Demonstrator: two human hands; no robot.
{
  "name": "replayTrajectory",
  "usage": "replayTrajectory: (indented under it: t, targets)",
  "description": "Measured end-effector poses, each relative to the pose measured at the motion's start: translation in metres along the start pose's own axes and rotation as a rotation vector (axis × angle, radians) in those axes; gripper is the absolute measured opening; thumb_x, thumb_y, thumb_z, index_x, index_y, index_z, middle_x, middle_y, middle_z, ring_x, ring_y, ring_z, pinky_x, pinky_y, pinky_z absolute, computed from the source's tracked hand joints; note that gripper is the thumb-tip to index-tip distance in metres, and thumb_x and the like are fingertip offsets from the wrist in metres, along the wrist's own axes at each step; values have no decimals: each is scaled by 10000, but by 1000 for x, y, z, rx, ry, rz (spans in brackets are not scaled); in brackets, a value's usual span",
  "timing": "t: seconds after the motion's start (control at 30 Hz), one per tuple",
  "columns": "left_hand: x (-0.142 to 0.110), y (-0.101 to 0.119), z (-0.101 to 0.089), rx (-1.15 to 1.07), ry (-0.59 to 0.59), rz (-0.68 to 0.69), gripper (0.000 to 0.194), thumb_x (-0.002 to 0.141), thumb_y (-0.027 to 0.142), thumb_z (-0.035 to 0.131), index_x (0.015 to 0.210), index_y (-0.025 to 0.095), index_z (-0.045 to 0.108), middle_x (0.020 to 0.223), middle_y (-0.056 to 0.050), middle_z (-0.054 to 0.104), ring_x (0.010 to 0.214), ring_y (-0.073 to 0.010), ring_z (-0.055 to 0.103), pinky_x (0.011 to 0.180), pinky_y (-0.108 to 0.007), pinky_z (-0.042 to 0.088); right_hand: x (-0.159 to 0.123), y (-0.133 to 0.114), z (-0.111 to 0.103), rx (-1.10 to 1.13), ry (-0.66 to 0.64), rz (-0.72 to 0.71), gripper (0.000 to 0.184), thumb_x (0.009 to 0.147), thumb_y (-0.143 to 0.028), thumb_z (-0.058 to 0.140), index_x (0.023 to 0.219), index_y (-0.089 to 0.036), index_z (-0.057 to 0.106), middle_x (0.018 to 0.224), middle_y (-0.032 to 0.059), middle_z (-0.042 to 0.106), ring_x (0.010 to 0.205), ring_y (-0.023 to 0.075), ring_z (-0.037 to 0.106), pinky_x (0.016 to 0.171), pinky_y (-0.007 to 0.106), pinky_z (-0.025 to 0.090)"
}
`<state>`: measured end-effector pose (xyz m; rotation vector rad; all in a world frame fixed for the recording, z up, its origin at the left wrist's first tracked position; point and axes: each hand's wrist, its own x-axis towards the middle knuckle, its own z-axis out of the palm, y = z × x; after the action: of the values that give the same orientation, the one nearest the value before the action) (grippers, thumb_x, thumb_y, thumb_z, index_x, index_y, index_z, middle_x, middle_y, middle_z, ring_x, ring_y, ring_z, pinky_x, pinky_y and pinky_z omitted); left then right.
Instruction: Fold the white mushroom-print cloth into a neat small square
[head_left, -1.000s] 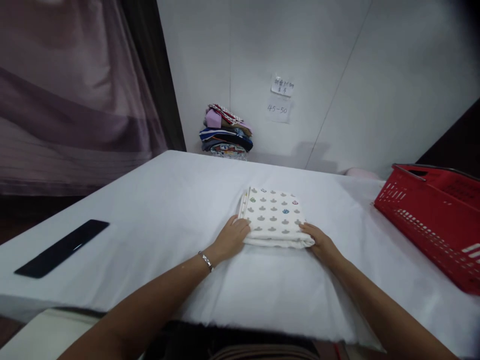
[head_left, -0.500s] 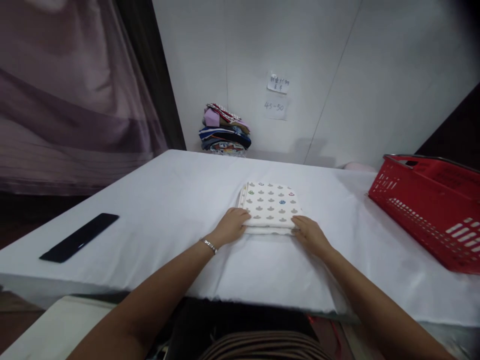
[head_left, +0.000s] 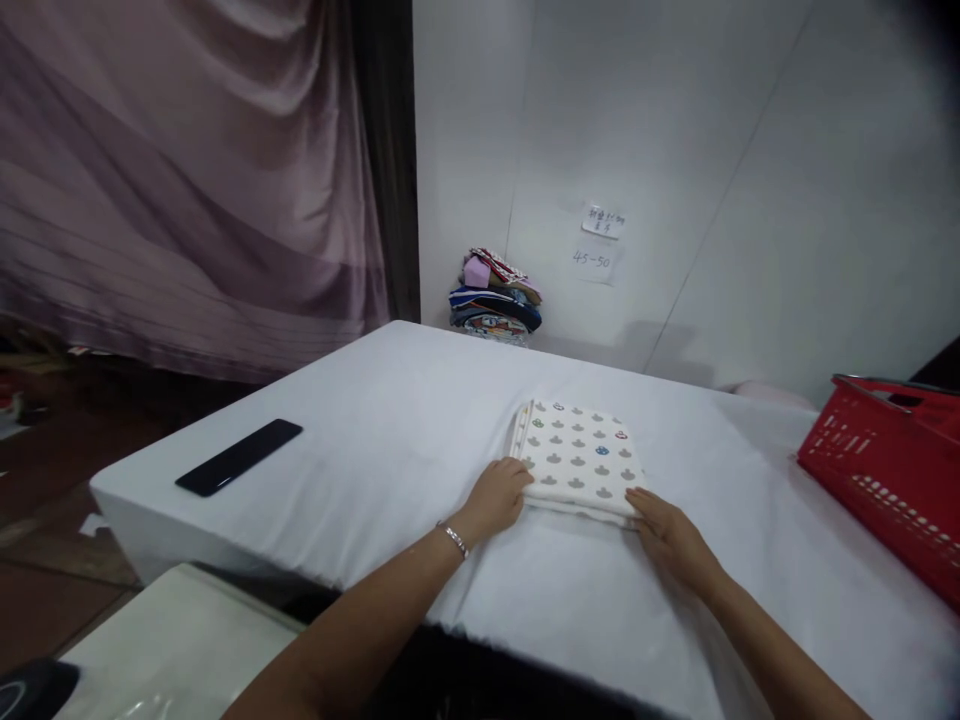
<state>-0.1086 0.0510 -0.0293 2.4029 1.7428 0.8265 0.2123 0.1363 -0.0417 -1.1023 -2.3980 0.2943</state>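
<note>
A folded white cloth (head_left: 574, 458) printed with grey mushroom-like shapes, plus a few small coloured ones, lies flat on the white-covered table (head_left: 390, 440). Its layers show along the left side and the near edge. My left hand (head_left: 499, 497), with a silver bracelet at the wrist, grips the near left corner, fingers on top. At the near right corner my right hand (head_left: 671, 535) has its fingers closed on the edge; its thumb is mostly hidden.
A red plastic basket (head_left: 877, 470) stands at the table's right. A black flat object (head_left: 240, 457) lies to the left. Beyond the far edge is a stack of folded clothes (head_left: 495, 300) by the wall. A pale surface (head_left: 176, 640) sits lower at front left.
My view has turned left, so everything sits further right in the picture. Both hands stay at the cloth's near corners, and the cloth remains folded.
</note>
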Motion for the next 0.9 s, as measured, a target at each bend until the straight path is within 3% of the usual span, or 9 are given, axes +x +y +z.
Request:
replayTrajectory:
  t: [0.07, 0.17, 0.23, 0.33, 0.47, 0.6, 0.73, 0.9]
  targets:
    - [5, -3, -6, -164, 6, -88, 365, 665, 74, 499, 982, 207, 622, 1026, -35, 609, 992, -186, 513, 869, -308, 409, 9, -7, -7, 94, -11, 78, 384, 793, -308, 509, 1148, -218, 626, 1234, 67, 588, 1161, 249, 520, 971, 425, 431]
    - [24, -9, -17, -341, 34, -341, 280, 722, 176, 506, 968, 217, 633, 975, -5, 644, 893, -154, 566, 786, -254, 435, 38, -27, -11, 231, 25, 191, 337, 792, -374, 518, 1062, -234, 665, 1153, 58, 639, 1028, 242, 602, 836, 364, 512]
    - [40, -13, -21, -323, 72, -519, 178, 781, 267, 487, 851, 213, 642, 899, -5, 658, 815, -148, 581, 714, -247, 429, 68, -44, -5, 295, 33, 224, 271, 776, -383, 534, 932, -231, 696, 1006, 48, 694, 875, 225, 647, 757, 338, 526]
    - [57, -16, -16, -236, 47, -686, 207, 775, 386, 540, 709, 204, 613, 817, -13, 657, 768, -164, 586, 652, -257, 403, 122, -66, 17, 415, -56, 235, 198, 752, -349, 562, 821, -211, 685, 802, 28, 702, 731, 191, 649, 642, 287, 520]
    - [57, -18, 1, -215, 25, -720, 267, 717, 466, 615, 716, 200, 590, 829, -13, 642, 766, -158, 581, 637, -245, 379, 189, -77, 52, 424, -122, 373, 123, 730, -252, 564, 774, -185, 658, 583, -13, 623, 522, 126, 582, 476, 212, 439]
    - [49, -22, 11, -231, 31, -715, 262, 701, 448, 635, 757, 202, 566, 845, -12, 620, 780, -156, 572, 649, -244, 367, 234, -72, 71, 394, -158, 455, 283, 737, -217, 577, 1013, -179, 629, 435, -63, 526, 358, 88, 463, 398, 197, 365]
    - [48, -23, 12, -240, 69, -707, 271, 722, 447, 615, 798, 202, 527, 868, -11, 599, 810, -162, 567, 685, -255, 369, 256, -69, 76, 423, -286, 499, 396, 715, -207, 609, 1109, -176, 578, 368, -86, 491, 287, 90, 417, 337, 194, 308]
    - [47, -22, 12, -263, 91, -710, 290, 724, 424, 614, 859, 194, 500, 912, -20, 573, 837, -168, 558, 725, -269, 374, 261, -69, 73, 524, -368, 488, 169, 696, -234, 616, 847, -169, 577, 413, -52, 540, 325, 95, 464, 317, 177, 284]
